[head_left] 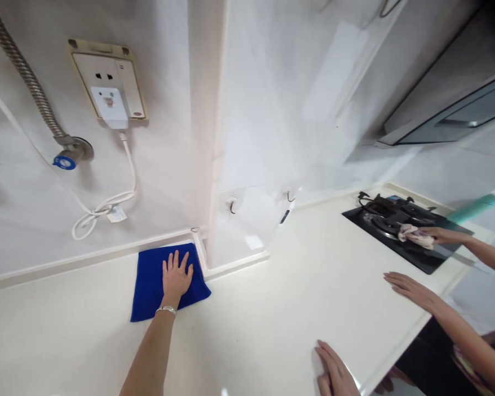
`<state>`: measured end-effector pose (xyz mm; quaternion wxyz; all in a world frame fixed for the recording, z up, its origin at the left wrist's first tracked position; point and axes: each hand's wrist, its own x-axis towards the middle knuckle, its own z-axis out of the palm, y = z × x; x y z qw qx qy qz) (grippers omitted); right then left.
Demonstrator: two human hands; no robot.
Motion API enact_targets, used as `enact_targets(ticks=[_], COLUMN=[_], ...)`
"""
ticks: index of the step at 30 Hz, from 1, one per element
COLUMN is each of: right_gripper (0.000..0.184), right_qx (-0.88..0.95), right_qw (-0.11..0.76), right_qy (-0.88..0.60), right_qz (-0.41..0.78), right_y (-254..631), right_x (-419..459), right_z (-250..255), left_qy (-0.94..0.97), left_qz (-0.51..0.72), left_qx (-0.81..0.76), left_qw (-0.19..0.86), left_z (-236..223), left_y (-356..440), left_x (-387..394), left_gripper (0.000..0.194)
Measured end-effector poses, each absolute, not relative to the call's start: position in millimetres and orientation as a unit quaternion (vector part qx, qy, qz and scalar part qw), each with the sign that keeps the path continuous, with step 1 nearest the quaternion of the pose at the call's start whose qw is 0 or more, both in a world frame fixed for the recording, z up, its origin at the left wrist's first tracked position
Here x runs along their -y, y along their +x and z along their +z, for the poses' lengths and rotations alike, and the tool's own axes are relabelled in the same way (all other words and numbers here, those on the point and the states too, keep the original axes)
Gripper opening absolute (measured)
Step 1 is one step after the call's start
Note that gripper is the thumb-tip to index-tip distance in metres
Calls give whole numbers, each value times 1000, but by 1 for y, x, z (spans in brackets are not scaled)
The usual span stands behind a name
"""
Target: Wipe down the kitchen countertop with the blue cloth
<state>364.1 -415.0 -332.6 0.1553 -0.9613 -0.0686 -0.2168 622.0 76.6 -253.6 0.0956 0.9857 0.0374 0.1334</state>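
Observation:
My left hand (177, 279), with a bracelet at its wrist, lies flat with spread fingers on a blue cloth (147, 291). The cloth is laid out on the white countertop (264, 319), against the wall ledge by the corner of a boxed-out column. At the lower edge of the view, my right hand (336, 369) rests on or just over the countertop near its front edge. Its fingers are stretched out and it holds nothing; part of this hand is cut off by the frame.
At right, a co-worker's hand holds a pale cloth (416, 236) on the black gas stove (396, 231); their other hand (412, 291) lies on the counter. A range hood (445, 93) hangs above. A plugged socket (107, 82), a looped cord (86, 223) and a blue-capped valve (66, 161) are left.

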Motion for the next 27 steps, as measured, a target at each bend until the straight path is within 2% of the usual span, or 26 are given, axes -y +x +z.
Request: enact_targets(ticks=[14, 27], right_gripper=[48, 56], right_qx=[35, 61], right_qw=[184, 177], right_qy=[-954, -946], right_qz=[-235, -263], right_y=[366, 365], right_x=[390, 388], right_z=[-312, -320], left_qy=[988, 988], left_qz=[133, 133], left_qx=[-50, -68], left_qw=[68, 37], left_z=[-254, -258], left_y=[536, 450], left_x=[-60, -27], left_gripper=[57, 57])
